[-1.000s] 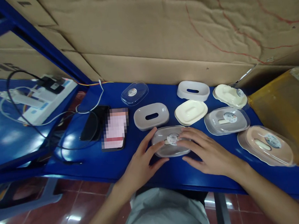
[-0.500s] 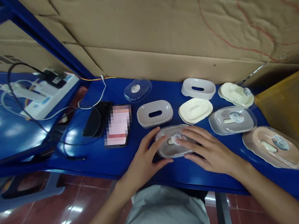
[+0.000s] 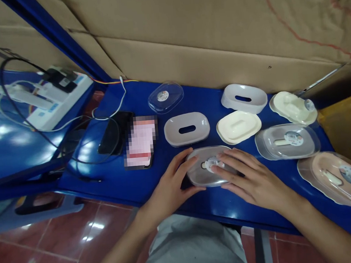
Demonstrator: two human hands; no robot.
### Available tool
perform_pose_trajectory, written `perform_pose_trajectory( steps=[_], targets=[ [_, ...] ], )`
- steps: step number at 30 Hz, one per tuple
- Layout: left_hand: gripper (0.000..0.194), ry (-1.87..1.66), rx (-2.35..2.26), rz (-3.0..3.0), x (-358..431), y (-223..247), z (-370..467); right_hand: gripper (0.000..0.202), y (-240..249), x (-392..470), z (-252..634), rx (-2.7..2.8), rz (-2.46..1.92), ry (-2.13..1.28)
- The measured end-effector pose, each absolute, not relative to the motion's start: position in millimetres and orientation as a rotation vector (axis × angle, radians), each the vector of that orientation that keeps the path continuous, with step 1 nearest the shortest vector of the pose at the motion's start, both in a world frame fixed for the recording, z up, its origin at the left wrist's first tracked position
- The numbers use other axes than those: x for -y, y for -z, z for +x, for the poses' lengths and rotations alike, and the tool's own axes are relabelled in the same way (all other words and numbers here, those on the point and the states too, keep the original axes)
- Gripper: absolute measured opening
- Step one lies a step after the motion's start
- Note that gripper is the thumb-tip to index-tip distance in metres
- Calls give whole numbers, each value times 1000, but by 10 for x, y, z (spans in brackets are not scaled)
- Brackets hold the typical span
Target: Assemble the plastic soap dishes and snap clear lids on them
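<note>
Close to the table's front edge lies a grey oval soap dish point(image 3: 201, 174) under a clear lid with a round sticker. My left hand point(image 3: 175, 180) grips its left end, thumb at the near side and fingers over the far rim. From the right, my right hand point(image 3: 247, 174) holds the other end, its fingers spread across the lid and partly over the sticker. Just beyond sits an uncovered grey dish point(image 3: 172, 133) with a dark slot. A loose clear lid point(image 3: 171, 101) with a sticker rests behind it.
To the right are another slotted dish point(image 3: 246, 105), a cream tray point(image 3: 239, 132), a cream dish point(image 3: 285, 106), a lidded grey dish point(image 3: 304, 147) and a lidded pink dish point(image 3: 326, 164). Leftward lie a phone point(image 3: 141, 142), black cable and a power strip point(image 3: 60, 104). Cardboard point(image 3: 186, 37) stands behind.
My view has shifted a little, so the table things appear farther apart. Both hands stay on the lidded soap dish in nearly the same grip.
</note>
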State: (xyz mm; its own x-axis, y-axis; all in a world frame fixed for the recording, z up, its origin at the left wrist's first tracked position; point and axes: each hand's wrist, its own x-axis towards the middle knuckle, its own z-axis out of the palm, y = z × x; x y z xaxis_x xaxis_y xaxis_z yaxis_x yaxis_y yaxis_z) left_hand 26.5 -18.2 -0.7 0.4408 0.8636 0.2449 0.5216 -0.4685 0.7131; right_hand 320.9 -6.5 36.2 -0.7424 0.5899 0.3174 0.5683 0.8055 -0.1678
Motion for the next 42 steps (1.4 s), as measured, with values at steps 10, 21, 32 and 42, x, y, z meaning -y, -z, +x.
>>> perform_pose_trajectory(
  steps=[10, 21, 32, 42],
  targets=[
    [71, -853, -1174, 2307, 154, -175, 169, 48, -517, 410, 3407, 2661, -1049, -8],
    [67, -447, -1587, 2661, -594, -298, 100, 52, -470, 878, 3665, 2520, -1345, 87],
    [53, -167, -1669, 2576, -298, -652, 93, 52, -501, 424, 3185, 2492, -1412, 270],
    [67, -439, -1477, 2489, 762, -274, -32, 54, -522, -175, 2500, 2463, -1526, 282]
  ],
)
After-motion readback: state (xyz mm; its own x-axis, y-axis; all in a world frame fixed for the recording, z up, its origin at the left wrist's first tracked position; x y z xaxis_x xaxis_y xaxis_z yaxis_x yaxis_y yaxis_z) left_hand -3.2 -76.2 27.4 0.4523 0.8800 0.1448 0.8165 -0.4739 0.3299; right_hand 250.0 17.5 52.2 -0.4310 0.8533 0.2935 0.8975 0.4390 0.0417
